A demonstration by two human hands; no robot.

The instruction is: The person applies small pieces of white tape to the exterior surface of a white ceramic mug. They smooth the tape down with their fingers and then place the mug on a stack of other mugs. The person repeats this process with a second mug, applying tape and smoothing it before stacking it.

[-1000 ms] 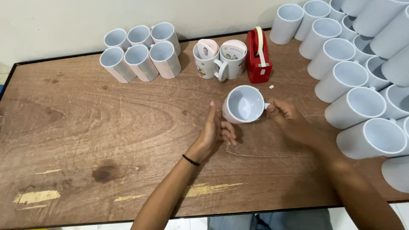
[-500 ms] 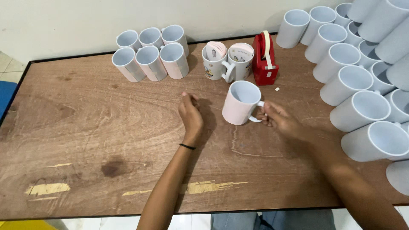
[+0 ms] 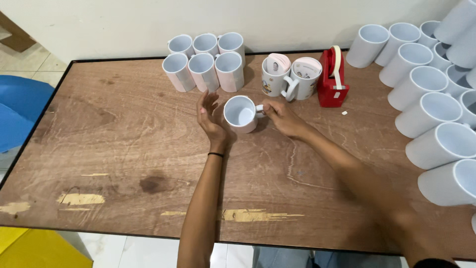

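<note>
1. The right hand [image 3: 282,116] had its fingers [image 3: 267,106] pinched narrow on the handle of the white mug [image 3: 241,113]. The mug stood on the wooden surface [image 3: 124,144], mouth tipped toward the camera, just in front of the six-mug cluster [image 3: 206,62].
2. The left hand [image 3: 210,119] was open, fingers wide and flat against the mug's left side. Looked like touching, but a small gap could hide at that angle.
3. Risk, as I saw it: a grip on the handle alone is thin, so the mug could swivel or tip if the left palm came off. It would roll on that surface.
4. Push it further back and it could've clinked into the cluster, or into the two printed mugs [image 3: 290,77] just to its right, beside the red tape dispenser [image 3: 331,79].
5. The right forearm lay near the rows of white mugs [image 3: 426,109] on the right. A sloppy elbow could've knocked one.
6. Versus half a second earlier: the left hand was apart from the mug then, now it's up against it. The mug also sat closer to the cluster and the hands were further up the surface.
</note>
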